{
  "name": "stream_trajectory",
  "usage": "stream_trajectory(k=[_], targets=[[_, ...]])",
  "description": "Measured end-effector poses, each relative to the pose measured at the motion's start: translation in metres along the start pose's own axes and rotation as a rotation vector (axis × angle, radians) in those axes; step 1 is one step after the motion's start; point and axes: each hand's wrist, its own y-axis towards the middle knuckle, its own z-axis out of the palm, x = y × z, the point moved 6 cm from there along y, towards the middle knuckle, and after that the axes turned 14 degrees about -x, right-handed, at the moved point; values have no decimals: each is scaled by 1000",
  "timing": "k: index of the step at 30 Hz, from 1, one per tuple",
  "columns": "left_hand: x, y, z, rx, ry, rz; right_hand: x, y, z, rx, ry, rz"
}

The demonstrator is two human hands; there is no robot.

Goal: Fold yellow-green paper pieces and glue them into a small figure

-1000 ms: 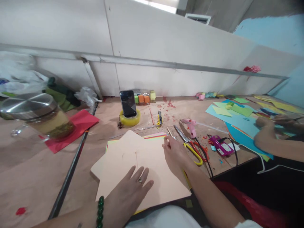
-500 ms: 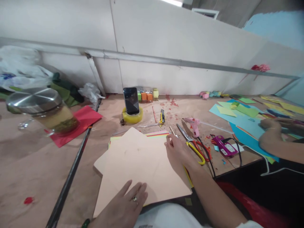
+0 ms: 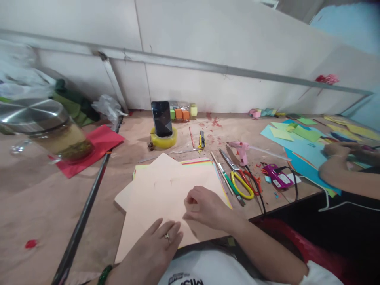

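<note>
Pale peach paper [image 3: 160, 202] lies in front of me on a stack of coloured sheets, whose yellow and red edges show at the back and right. My left hand [image 3: 157, 241], with a ring on one finger, rests flat on the near edge of the top sheet. My right hand [image 3: 204, 208] is over the right half of the same sheet, fingers curled together. Whether anything is between those fingers is hidden. Right of the stack lie a green-handled brush [image 3: 234, 188] and scissors with yellow handles [image 3: 243, 185].
Behind the stack a phone [image 3: 162, 118] stands in a yellow tape roll [image 3: 164, 139], near a cutter [image 3: 202, 139]. To the right are a pink glue gun [image 3: 241, 150] and a purple device [image 3: 277, 176]. A lidded glass jar [image 3: 59, 138] stands left. A co-worker's hands [image 3: 337, 156] are at far right.
My right hand has left the stack's far right edge, moved left and nearer, and curled its fingers over the sheet. The brush is uncovered. My left hand stays on the paper.
</note>
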Motion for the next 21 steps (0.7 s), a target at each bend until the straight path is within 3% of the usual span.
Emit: stream_trajectory(k=[5,10,16,21], targets=[[1,-5,3,-10,6,10,-40,14,-14,-38,34,223],[2,-10,5,-41,27,28,-77,32,-28,-33,-30,273],[4,-18,15,-110,32,33,-91,49,-34,-6,-86,260],[5,-18,17,-121,10,21,-90,52,-61,-83,-258,306]])
